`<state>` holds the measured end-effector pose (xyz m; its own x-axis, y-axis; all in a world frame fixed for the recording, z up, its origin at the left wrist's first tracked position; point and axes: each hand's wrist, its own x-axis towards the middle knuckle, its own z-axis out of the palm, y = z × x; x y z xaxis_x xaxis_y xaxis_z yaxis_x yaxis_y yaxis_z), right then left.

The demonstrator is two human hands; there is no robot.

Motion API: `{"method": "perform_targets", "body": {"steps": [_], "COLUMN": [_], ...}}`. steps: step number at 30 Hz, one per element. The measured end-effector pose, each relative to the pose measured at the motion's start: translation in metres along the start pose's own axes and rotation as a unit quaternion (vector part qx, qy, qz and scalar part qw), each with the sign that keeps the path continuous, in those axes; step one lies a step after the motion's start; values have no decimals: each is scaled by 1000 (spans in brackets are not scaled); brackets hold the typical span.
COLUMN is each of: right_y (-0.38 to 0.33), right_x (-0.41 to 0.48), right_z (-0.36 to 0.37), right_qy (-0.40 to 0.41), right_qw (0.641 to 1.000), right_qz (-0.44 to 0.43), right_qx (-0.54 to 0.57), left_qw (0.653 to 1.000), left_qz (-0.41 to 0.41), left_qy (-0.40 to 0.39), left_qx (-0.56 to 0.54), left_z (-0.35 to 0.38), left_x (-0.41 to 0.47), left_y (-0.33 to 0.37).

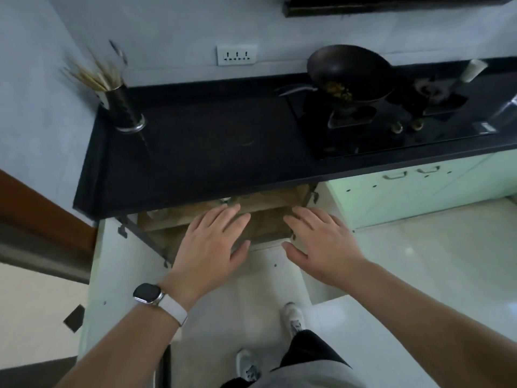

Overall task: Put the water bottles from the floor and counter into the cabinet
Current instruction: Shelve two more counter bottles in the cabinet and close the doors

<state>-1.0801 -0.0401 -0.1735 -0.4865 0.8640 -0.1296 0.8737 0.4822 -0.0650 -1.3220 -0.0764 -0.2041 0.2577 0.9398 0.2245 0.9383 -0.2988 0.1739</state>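
Grey shorts (302, 371) and two white shoes (292, 317) sit at the bottom edge, standing on a pale tiled floor (419, 261). Both bare forearms reach forward from there. The left wrist carries a watch (148, 294) with a dark face and a white strap.

The left hand (212, 245) is held palm down, its fingers (223, 217) straight and slightly fanned, the thumb out to the side. The right hand (321, 242) mirrors it just beside, its fingers (307, 217) also straight and parted, thumb pointing inward. Neither hand grips anything. Both are seen in front of the open cabinet (268, 225); whether the fingertips touch its wooden shelf cannot be told.

The cabinet lies under the black counter (209, 152), with a pale door (126, 275) swung open at the left. On its upper shelf, just under the counter edge, a few rounded shapes (228, 201) show, too blurred to say whether they are water bottles.

On the counter stand a dark holder of chopsticks (123, 107) at the left and a stove (377, 135) bearing a wok (349, 71) at the right. A white socket strip (237, 55) is on the wall behind.
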Motion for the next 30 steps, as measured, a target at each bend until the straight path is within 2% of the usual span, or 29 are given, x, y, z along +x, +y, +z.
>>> {"method": "perform_targets", "body": {"steps": [6, 14, 23, 30], "right_y": [18, 77, 230, 368], "right_x": [-30, -60, -115, -167], "right_z": [-20, -32, -36, -42], "right_qy": [18, 63, 152, 169], "right_qw": [999, 995, 980, 971], "right_qz": [45, 71, 124, 169], "right_qx": [-1, -16, 14, 25], "left_qw": [999, 997, 993, 982], "left_qz": [34, 74, 119, 187], "left_qy": [25, 10, -12, -11], "left_qx": [-4, 13, 6, 6], "left_z": [-8, 0, 18, 51], "left_x": [11, 48, 140, 236], "left_y": [27, 81, 221, 354]}}
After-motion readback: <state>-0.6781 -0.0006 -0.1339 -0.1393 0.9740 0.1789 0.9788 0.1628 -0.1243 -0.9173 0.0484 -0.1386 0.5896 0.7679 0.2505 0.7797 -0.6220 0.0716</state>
